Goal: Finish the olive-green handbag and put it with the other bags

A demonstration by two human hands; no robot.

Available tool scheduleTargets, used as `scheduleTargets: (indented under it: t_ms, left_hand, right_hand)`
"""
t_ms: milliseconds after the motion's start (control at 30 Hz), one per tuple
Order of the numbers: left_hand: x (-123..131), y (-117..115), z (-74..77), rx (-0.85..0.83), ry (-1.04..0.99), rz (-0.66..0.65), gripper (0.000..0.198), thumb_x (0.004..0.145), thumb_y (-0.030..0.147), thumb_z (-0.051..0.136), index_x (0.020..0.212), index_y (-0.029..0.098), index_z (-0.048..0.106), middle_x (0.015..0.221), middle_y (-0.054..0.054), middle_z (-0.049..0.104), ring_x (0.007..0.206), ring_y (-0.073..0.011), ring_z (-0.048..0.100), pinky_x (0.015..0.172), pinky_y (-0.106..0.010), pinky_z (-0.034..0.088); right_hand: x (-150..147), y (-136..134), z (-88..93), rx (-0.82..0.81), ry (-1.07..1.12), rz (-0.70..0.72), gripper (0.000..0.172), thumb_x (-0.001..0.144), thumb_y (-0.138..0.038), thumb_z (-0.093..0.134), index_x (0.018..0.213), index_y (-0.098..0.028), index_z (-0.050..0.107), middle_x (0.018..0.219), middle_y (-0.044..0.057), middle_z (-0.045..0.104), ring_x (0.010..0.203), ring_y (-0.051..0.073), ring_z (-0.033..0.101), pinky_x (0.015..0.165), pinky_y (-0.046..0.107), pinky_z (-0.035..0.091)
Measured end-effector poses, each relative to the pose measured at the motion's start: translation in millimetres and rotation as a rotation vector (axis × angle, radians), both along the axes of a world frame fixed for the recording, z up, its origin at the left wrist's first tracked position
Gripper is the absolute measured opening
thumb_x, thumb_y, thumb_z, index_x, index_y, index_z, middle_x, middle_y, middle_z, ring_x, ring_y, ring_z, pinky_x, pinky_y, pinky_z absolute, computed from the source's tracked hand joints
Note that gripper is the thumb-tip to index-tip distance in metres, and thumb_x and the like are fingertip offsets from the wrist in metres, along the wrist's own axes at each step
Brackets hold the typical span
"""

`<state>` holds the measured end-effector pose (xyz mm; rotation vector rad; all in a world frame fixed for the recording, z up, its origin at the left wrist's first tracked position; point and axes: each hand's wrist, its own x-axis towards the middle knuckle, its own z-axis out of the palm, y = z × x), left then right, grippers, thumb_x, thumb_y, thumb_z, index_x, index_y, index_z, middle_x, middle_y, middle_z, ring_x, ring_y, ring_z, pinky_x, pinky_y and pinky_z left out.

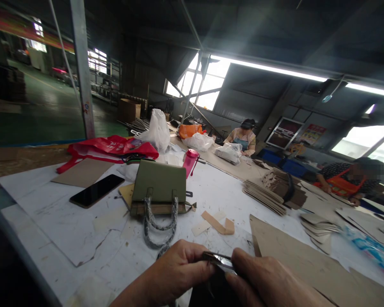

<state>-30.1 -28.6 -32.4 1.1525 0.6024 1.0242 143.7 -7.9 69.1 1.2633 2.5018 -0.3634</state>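
In front of me, my left hand (pixel 176 273) pinches one end of a narrow, shiny dark piece (pixel 222 261) between thumb and fingers. My right hand (pixel 265 279) grips its other end. The piece gleams like metal or plastic film; its kind cannot be made out. A dark shape hangs below it, partly hidden by my hands. Just beyond my left hand is a green handbag (pixel 161 181), its rounded handles (pixel 160 226) wrapped in clear plastic and pointing towards me. Tan strips (pixel 219 224) lie right of the bag.
A black phone (pixel 97 190), a red bag (pixel 115 147) and a pink bottle (pixel 190 162) are on the white-covered table (pixel 83 232). Stacked brown pieces (pixel 264 198) and a large brown sheet (pixel 294 247) lie rightward. Two people (pixel 243 136) work farther along the table.
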Motion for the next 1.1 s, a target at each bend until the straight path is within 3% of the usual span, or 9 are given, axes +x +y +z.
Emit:
scheduleTargets:
  t_ms: [767,1000,1100]
  left_hand:
    - [3.4,0.6,1.3,-0.008,-0.009,0.001,0.032,0.079,0.038,0.058,0.08,0.007,0.065,0.067,-0.001,0.053,0.064,-0.0079,0.043,0.062,-0.016,0.035]
    - [3.7,1.9,2.3,-0.004,-0.006,0.004,0.032,0.078,0.039,0.058,0.08,0.008,0.065,0.067,-0.001,0.054,0.065,-0.0089,0.044,0.062,-0.017,0.034]
    - [3.6,0.6,4.2,-0.015,0.002,-0.005,0.031,0.078,0.038,0.058,0.082,0.009,0.066,0.071,-0.002,0.056,0.067,-0.0105,0.047,0.065,-0.019,0.036]
  right_hand:
    - [6.6,1.0,-13.7,0.151,0.03,0.074,0.024,0.089,-0.032,0.03,0.091,-0.02,0.051,0.076,0.005,0.064,0.062,0.019,0.061,0.049,0.026,0.032]
    - [3.3,-3.3,-7.1,0.148,0.032,0.058,0.022,0.087,-0.03,0.035,0.091,-0.019,0.053,0.077,0.006,0.065,0.061,0.018,0.062,0.049,0.025,0.036]
    - [11.6,-4.6,1.6,0.226,0.148,0.019,0.027,0.089,-0.033,0.032,0.094,-0.02,0.054,0.081,0.006,0.066,0.069,0.019,0.063,0.056,0.025,0.043]
